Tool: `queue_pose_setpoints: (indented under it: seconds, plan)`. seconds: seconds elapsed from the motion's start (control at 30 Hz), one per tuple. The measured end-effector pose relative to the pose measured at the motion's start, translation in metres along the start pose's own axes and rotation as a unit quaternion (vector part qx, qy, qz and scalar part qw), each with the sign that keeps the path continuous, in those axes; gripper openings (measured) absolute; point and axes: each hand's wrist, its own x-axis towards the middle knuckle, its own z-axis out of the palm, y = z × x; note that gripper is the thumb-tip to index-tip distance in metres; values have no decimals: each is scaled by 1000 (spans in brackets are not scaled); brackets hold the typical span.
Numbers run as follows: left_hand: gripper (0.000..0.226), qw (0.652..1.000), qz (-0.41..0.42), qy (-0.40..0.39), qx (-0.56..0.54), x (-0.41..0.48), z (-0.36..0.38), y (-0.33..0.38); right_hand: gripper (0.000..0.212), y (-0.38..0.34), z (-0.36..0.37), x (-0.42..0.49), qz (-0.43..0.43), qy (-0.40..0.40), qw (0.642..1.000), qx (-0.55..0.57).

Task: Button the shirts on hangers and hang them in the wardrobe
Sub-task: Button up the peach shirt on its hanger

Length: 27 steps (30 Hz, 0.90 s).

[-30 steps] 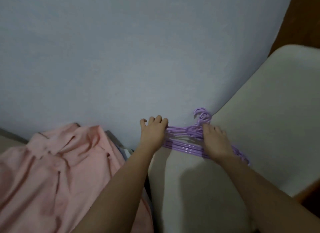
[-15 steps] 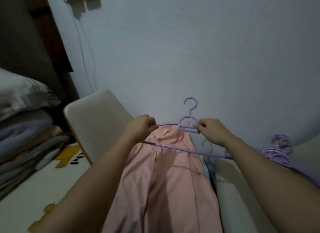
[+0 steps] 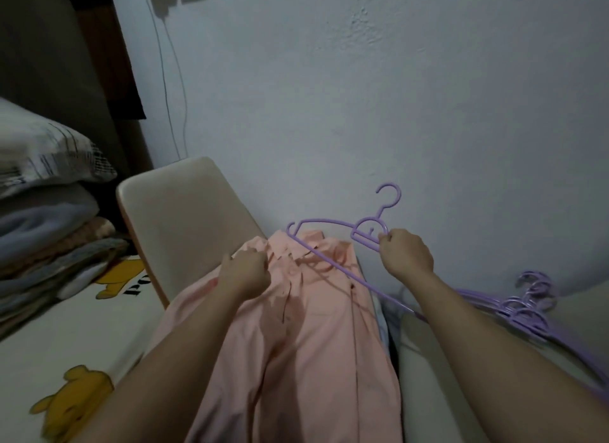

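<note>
The pale blue plastered wall (image 3: 362, 96) fills the far side, and the bed with its cartoon-bear sheet (image 3: 66, 337) runs along your left. Against the bed stands a beige padded chair (image 3: 188, 218). The salmon-pink button-front shirt (image 3: 313, 343) lies lengthwise off that chair's right edge, collar toward the wall. A pile of spare lilac plastic hangers (image 3: 527, 314) rests on a second beige cushion (image 3: 428, 376) at the right.

One lilac plastic hanger (image 3: 365, 242) is in the air above the collar, its long bar slanting across the shirt's upper front. Your right hand (image 3: 407, 254) pinches it at the neck, below the hook. Your left hand (image 3: 245, 274) is clenched on the fabric by the collar's left side.

You look to be very early in the task: the hanger is not yet inside the shoulders, whether any button is fastened I cannot tell, and no wardrobe is in view.
</note>
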Motion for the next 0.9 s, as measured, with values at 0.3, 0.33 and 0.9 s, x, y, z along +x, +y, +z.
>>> queue_pose_setpoints:
  seconds: [0.3, 0.33, 0.9]
  plan:
    - [24, 998, -18, -37, -51, 47, 46, -4, 39, -9, 51, 35, 25, 6, 999, -42]
    - [23, 996, -26, -41, -71, 58, 51, -9, 38, -12, 56, 41, 23, 12, 999, -45]
    - [48, 993, 17, -108, -49, 203, 118, 4, 37, 12, 136, 133, -18, 29, 997, -67]
